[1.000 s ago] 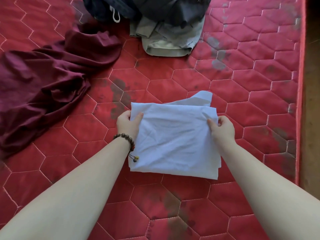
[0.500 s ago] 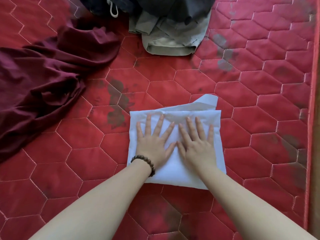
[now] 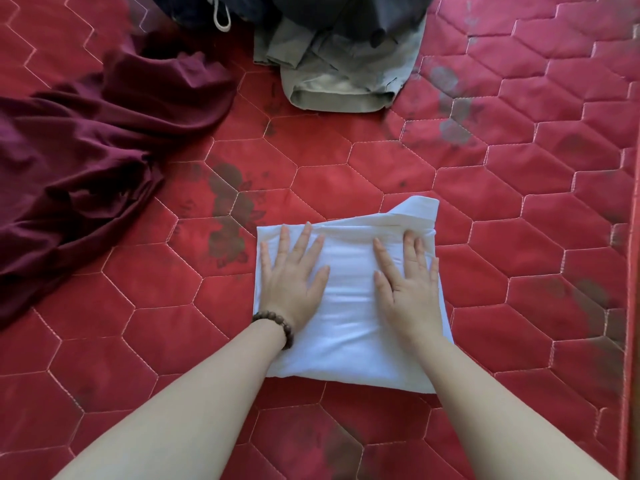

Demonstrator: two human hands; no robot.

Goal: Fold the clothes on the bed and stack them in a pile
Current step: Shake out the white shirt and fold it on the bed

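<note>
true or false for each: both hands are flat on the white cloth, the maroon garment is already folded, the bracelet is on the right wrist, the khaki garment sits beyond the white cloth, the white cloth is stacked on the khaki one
1. Both hands, left hand and right hand, lie flat with spread fingers on the white folded cloth. True.
2. The maroon garment is already folded. False: it lies crumpled and spread out on the red mattress.
3. The beaded bracelet is on the right wrist. False: it is on the left wrist.
4. The khaki garment sits beyond the white cloth. True.
5. The white cloth is stacked on the khaki garment. False: bare mattress separates them.
</note>
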